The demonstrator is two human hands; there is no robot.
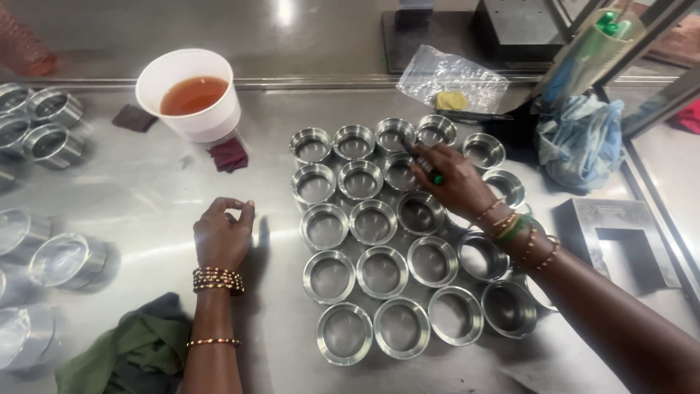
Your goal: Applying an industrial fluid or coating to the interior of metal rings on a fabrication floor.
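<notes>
Green cloth lies low on the left. Next, the left hand rests loosely curled on the shiny table, holding nothing. Rightward, the right hand pinches a green-tipped marker over the metal cups. Best to keep the tip steady and touch one cup only.

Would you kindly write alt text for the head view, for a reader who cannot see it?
Seen from above, the right hand holds a green-tipped pen over a grid of shallow round metal cups on a steel table. The left hand rests loosely curled on the bare table beside them, with a white cup of brown liquid behind.
</notes>
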